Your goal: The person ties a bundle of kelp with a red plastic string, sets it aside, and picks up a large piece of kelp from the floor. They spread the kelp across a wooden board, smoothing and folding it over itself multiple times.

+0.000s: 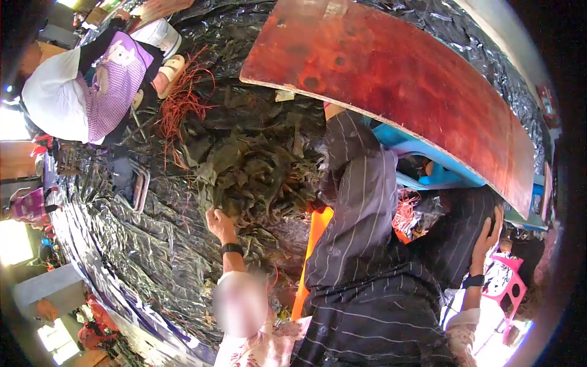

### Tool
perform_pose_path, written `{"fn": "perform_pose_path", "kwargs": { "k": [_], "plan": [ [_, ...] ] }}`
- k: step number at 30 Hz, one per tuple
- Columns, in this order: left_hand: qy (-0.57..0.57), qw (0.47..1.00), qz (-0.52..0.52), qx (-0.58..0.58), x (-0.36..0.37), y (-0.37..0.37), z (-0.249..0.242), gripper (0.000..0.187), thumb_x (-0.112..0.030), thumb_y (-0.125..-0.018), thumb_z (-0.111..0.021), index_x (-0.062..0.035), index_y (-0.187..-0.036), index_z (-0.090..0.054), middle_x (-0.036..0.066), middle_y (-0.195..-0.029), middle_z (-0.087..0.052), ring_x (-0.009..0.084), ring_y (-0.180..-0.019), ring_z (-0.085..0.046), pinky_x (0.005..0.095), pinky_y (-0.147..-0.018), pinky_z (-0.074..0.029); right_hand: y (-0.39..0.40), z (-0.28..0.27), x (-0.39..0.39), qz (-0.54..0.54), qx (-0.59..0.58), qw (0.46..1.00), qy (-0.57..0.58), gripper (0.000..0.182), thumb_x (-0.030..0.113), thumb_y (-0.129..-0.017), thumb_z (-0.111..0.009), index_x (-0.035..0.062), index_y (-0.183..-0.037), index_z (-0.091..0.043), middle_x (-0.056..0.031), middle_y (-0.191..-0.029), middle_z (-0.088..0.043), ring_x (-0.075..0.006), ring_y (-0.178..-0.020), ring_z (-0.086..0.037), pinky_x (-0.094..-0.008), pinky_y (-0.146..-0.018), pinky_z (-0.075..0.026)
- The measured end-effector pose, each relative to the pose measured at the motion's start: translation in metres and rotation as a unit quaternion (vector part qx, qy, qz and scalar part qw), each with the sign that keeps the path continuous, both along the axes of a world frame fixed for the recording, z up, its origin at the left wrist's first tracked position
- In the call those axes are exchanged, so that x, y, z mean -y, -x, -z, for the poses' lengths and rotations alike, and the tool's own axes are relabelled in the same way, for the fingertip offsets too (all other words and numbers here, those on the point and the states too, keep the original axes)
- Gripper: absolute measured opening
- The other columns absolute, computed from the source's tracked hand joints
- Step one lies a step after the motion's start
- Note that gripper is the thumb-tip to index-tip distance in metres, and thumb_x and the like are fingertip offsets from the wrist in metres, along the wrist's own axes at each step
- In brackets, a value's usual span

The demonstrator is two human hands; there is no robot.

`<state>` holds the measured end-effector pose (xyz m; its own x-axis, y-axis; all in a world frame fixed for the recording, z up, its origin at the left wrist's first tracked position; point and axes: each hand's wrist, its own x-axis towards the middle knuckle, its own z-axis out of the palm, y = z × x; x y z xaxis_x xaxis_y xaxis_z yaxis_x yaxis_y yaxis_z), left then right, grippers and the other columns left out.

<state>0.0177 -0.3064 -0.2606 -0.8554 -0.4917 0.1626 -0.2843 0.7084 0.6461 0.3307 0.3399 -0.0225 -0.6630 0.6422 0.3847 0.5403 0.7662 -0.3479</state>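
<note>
My left hand (pixel 221 226) has its fingers curled together at the near-left edge of a heap of dark green-brown leafy pieces (pixel 263 177). What it grips there is too small to tell. Resting on the dark striped cloth over my leg (pixel 361 202), my right hand (pixel 487 241) lies with its fingers extended and holds nothing. Each wrist wears a black band. A bundle of thin red strings (pixel 183 101) lies beyond the heap to the left.
A large reddish board (pixel 391 85) spans the upper right above a blue plastic stool (pixel 428 159). Crumpled black sheeting (pixel 140 244) covers the ground. Another person (pixel 79 92) sits at the upper left. An orange strip (pixel 315 244) and a pink stool (pixel 510 284) are close by.
</note>
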Motion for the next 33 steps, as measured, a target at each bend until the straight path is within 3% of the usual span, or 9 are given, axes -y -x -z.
{"fn": "perform_pose_path", "kwargs": {
  "k": [3,7,16,17,20,22,26,28,33],
  "plan": [
    [-0.144,0.989,0.032,-0.02,-0.019,-0.003,-0.077,0.014,-0.013,-0.092,-0.05,-0.0011,-0.095,-0.057,-0.001,-0.078,-0.047,0.0116,-0.071,-0.042,0.0273,-0.067,-0.038,0.005,-0.006,0.006,0.001,0.009,1.0,-0.002,0.036,0.01,-0.098,-0.047,-0.0019,-0.132,-0.05,-0.0164,-0.142,-0.047,-0.0303,-0.135,-0.039,-0.04,-0.114,-0.025],
    [-0.257,0.963,0.03,-0.072,-0.044,-0.01,-0.144,0.014,-0.017,-0.095,-0.051,-0.004,-0.096,-0.055,-0.004,-0.079,-0.044,0.009,-0.073,-0.041,0.0255,-0.066,-0.036,0.006,-0.003,0.006,-0.005,0.001,1.0,-0.017,0.036,0.011,-0.098,-0.047,-0.0013,-0.132,-0.05,-0.0164,-0.14,-0.048,-0.0305,-0.134,-0.041,-0.0403,-0.113,-0.026],
    [-0.443,0.891,0.024,-0.094,-0.06,-0.032,-0.227,0.02,-0.015,-0.09,-0.054,-0.0067,-0.108,-0.053,0.006,-0.101,-0.056,0.0181,-0.093,-0.052,0.0349,-0.084,-0.043,0.013,-0.007,0.009,0.005,-0.002,1.0,-0.009,0.035,0.011,-0.098,-0.048,0.0,-0.131,-0.052,-0.0157,-0.139,-0.05,-0.0302,-0.131,-0.044,-0.0398,-0.112,-0.029],
    [-0.197,0.962,0.123,-0.14,-0.055,-0.033,-0.235,0.021,-0.012,-0.092,-0.053,-0.0062,-0.112,-0.052,0.007,-0.105,-0.054,0.0177,-0.093,-0.051,0.0326,-0.082,-0.044,0.014,-0.007,0.008,-0.003,-0.003,1.0,-0.008,0.035,0.011,-0.098,-0.048,0.0,-0.131,-0.052,-0.0158,-0.139,-0.05,-0.0303,-0.131,-0.044,-0.0397,-0.112,-0.029],
    [0.31,0.903,0.21,-0.209,-0.048,-0.031,-0.271,0.039,0.001,-0.092,-0.05,-0.0024,-0.129,-0.039,0.015,-0.117,-0.048,0.0285,-0.096,-0.05,0.0395,-0.09,-0.043,0.019,-0.008,0.009,-0.012,-0.004,1.0,-0.005,0.035,0.011,-0.098,-0.048,-0.0001,-0.13,-0.052,-0.0158,-0.138,-0.051,-0.0303,-0.13,-0.045,-0.0395,-0.111,-0.03],
    [0.241,0.911,0.226,-0.248,-0.044,-0.021,-0.278,0.032,-0.005,-0.093,-0.051,0.0009,-0.124,-0.045,0.014,-0.117,-0.05,0.0282,-0.099,-0.05,0.0374,-0.093,-0.04,0.021,-0.01,0.011,-0.012,-0.003,1.0,-0.003,0.035,0.011,-0.098,-0.048,-0.0002,-0.13,-0.052,-0.0158,-0.138,-0.051,-0.0303,-0.13,-0.045,-0.0394,-0.111,-0.03],
    [-0.12,0.973,0.189,-0.053,-0.03,0.021,-0.23,0.025,-0.019,-0.096,-0.05,0.0022,-0.102,-0.061,0.008,-0.101,-0.057,0.0216,-0.092,-0.052,0.0318,-0.086,-0.042,0.022,-0.01,0.01,-0.009,0.0,1.0,-0.007,0.035,0.011,-0.098,-0.048,-0.0005,-0.13,-0.052,-0.0158,-0.138,-0.051,-0.0302,-0.131,-0.045,-0.0393,-0.111,-0.03],
    [-0.148,0.962,0.171,0.153,-0.037,0.044,-0.203,0.028,-0.022,-0.095,-0.053,0.0018,-0.107,-0.061,0.007,-0.097,-0.06,0.0211,-0.086,-0.055,0.0336,-0.082,-0.046,0.018,-0.009,0.008,-0.002,0.003,1.0,-0.012,0.035,0.011,-0.098,-0.048,-0.0007,-0.13,-0.052,-0.0159,-0.138,-0.051,-0.0301,-0.131,-0.044,-0.0393,-0.111,-0.029],
    [-0.138,0.968,0.147,0.148,0.013,0.116,-0.059,0.038,-0.018,-0.091,-0.06,-0.0006,-0.124,-0.057,0.014,-0.116,-0.063,0.0237,-0.103,-0.06,0.0345,-0.089,-0.047,0.008,-0.009,-0.004,0.019,0.037,0.999,0.008,0.037,0.013,-0.099,-0.048,0.0005,-0.133,-0.05,-0.0148,-0.141,-0.049,-0.0276,-0.133,-0.042,-0.0374,-0.113,-0.027]
  ]
}}
